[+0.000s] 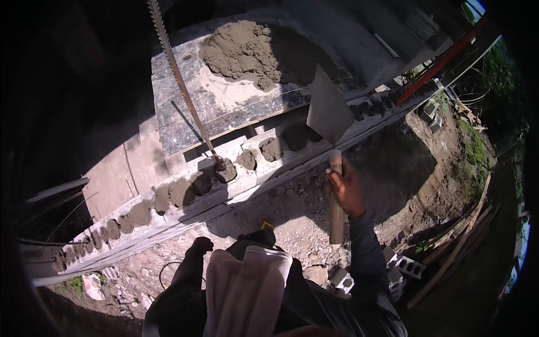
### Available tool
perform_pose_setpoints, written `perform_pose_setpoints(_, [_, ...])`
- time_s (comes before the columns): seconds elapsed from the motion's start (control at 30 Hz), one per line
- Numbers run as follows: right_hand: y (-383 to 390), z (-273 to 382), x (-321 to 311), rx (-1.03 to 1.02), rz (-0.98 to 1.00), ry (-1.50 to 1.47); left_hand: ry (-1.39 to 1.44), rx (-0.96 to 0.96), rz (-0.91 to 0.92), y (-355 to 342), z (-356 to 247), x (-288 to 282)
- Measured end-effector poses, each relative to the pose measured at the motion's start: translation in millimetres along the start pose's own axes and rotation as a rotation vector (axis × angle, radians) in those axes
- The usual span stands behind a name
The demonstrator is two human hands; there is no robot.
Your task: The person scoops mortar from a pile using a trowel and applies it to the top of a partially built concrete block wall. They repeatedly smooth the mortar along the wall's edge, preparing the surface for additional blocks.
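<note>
My right hand (347, 190) is wrapped round the wooden handle of a trowel (328, 106). Its pointed metal blade tilts up over the top of a concrete block wall (240, 178). Lumps of grey mortar (271, 149) fill or cap the hollows along that wall. Low and near my body, a dark shape that looks like my left hand (202, 245) sits in deep shade, its fingers too dark to read. Beyond the wall, a large mound of wet mortar (238, 51) rests on a worn board (174, 112).
A ribbed steel bar (182, 84) rises from the wall left of the trowel. A red pole (438, 64) slants at the upper right. Hollow concrete blocks (410, 266) and timber planks (457, 238) lie on the rubble ground at the lower right. A pale cloth (244, 292) hangs before me.
</note>
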State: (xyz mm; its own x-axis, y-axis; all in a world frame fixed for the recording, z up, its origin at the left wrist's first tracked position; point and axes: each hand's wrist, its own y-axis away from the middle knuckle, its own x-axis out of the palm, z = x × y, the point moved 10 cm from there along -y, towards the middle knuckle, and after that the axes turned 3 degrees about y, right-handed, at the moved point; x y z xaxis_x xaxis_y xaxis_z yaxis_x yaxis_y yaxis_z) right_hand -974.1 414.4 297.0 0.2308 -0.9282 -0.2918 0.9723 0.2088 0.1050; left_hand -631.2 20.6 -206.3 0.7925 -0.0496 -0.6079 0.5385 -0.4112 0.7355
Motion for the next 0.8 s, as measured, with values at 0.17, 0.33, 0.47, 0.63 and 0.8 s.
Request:
perform_pose_setpoints(0.17, [-144.1,85.9,-17.9,0.159,0.111,-0.109,1.077,0.047,-0.522,20.6,-4.2,-85.1])
perform_pose_setpoints(0.33, [-284.2,89.7,-21.7,0.276,0.319,0.141,1.361,-0.309,-0.658,25.3,-34.7,-130.9])
perform_pose_setpoints(0.47, [-331.2,77.4,-37.5,0.430,0.466,0.276,1.957,-0.319,-0.834,32.9,-79.7,-129.6])
perform_pose_setpoints(0.63, [-328.5,65.6,-19.3,0.705,0.739,0.295,2.388,-0.772,-0.968,22.6,-156.9,-46.2])
perform_pose_setpoints(0.8, [-405.3,60.5,52.2,0.576,0.833,0.327,2.585,-1.065,-0.779,-17.3,-278.7,-16.6])
